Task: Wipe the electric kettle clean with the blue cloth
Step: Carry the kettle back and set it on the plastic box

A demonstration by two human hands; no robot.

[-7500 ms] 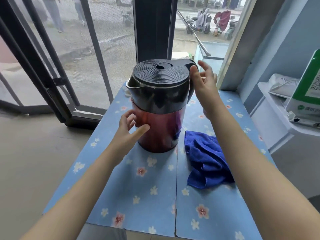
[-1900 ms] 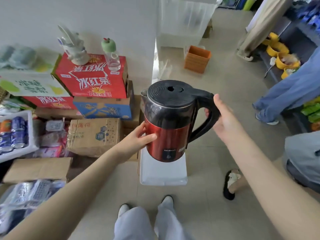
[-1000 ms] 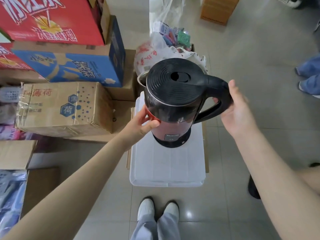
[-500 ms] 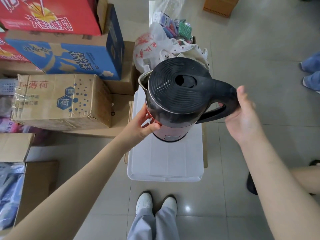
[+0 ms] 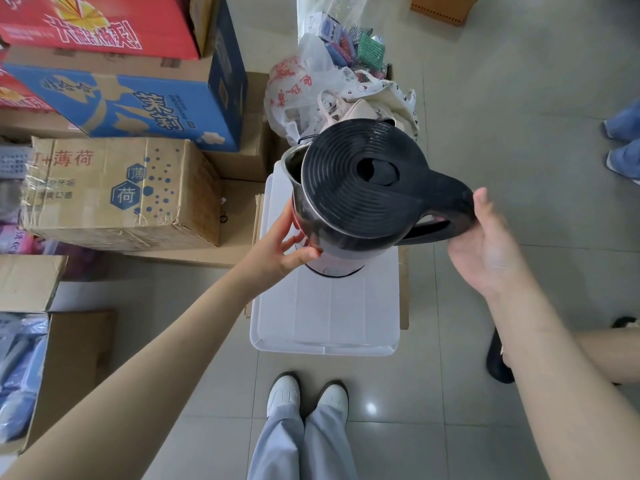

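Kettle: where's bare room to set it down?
The near half of the clear bin lid, toward the white shoes, is bare; so is the tiled floor to its right. Cardboard boxes crowd the left, a stuffed plastic bag the far side.

Bare left forearm (image 5: pixel 166 368), bare right forearm (image 5: pixel 561 382), loose pale blue-grey trousers (image 5: pixel 277 452), white round-toed shoes (image 5: pixel 283 393) near centre.
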